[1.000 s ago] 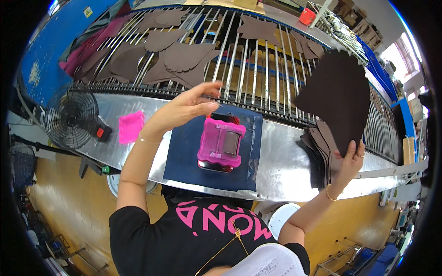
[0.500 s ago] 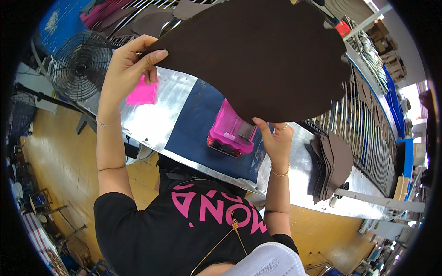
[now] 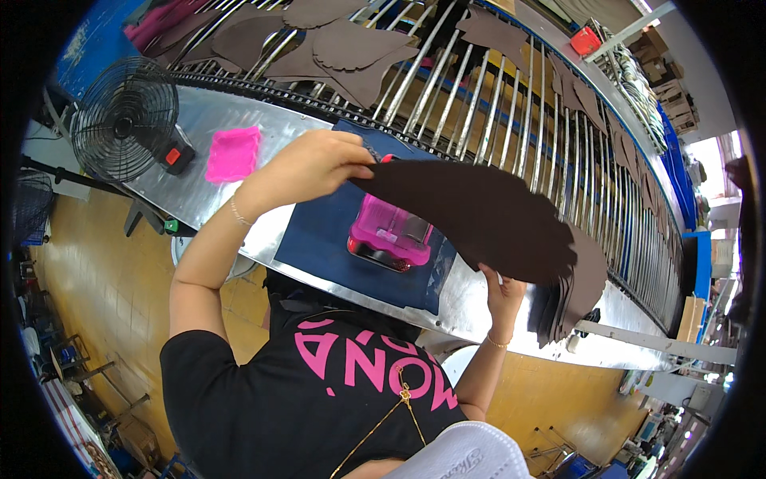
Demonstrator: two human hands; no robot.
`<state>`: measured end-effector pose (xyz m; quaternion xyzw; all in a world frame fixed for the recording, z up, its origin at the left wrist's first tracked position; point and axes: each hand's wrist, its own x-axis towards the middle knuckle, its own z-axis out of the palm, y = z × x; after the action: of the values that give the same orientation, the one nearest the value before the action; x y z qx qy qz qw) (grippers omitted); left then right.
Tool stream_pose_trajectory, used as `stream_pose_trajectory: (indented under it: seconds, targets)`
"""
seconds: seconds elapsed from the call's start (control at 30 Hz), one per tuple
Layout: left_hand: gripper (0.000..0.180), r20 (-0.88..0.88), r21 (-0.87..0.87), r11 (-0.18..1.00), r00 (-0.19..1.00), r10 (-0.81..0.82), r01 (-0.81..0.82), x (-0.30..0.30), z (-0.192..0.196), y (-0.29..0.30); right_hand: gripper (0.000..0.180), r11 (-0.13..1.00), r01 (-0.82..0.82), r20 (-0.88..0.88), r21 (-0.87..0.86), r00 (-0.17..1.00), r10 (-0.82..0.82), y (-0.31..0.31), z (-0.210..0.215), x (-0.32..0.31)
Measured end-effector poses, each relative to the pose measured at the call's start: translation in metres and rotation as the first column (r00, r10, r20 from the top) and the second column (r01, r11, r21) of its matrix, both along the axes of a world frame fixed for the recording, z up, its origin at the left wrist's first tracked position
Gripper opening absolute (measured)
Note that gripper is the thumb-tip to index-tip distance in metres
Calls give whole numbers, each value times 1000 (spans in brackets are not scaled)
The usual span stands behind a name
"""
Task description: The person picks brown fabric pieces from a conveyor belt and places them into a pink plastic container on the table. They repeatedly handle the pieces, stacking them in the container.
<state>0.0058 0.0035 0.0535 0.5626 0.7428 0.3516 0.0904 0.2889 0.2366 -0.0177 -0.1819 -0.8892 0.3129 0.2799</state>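
Two bare hands hold one dark brown sheet (image 3: 487, 211) up over a single blue mat (image 3: 319, 235). The left hand (image 3: 319, 164), above the mat's far left part, pinches the sheet's narrow tip between thumb and fingers; the right hand (image 3: 503, 299), just right of the mat, pinches its near edge. The sheet slants rightward past the mat, its broad end overlapping one stack of brown pieces (image 3: 586, 275), too tightly layered to count. One pink-topped device (image 3: 379, 227) sits on the mat, partly covered. Left of the mat are one pink tray (image 3: 234, 154) and, farther left, one fan (image 3: 125, 116). Beyond the mat, several brown pieces lie on a rack of metal rods (image 3: 479, 104).
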Motion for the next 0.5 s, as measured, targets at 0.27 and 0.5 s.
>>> stream_pose_trajectory:
  seconds: [0.27, 0.5]
  targets:
    - [10, -160, -32, 940, 927, -339, 339, 36, -5, 76, 14, 893, 267, -323, -363, 863, -389, 36, 16, 82]
    - [19, -129, 355, 927, 976, 174, -118, -3, 27, 74, 32, 749, 298, -272, -592, 800, -534, 81, 37, 2]
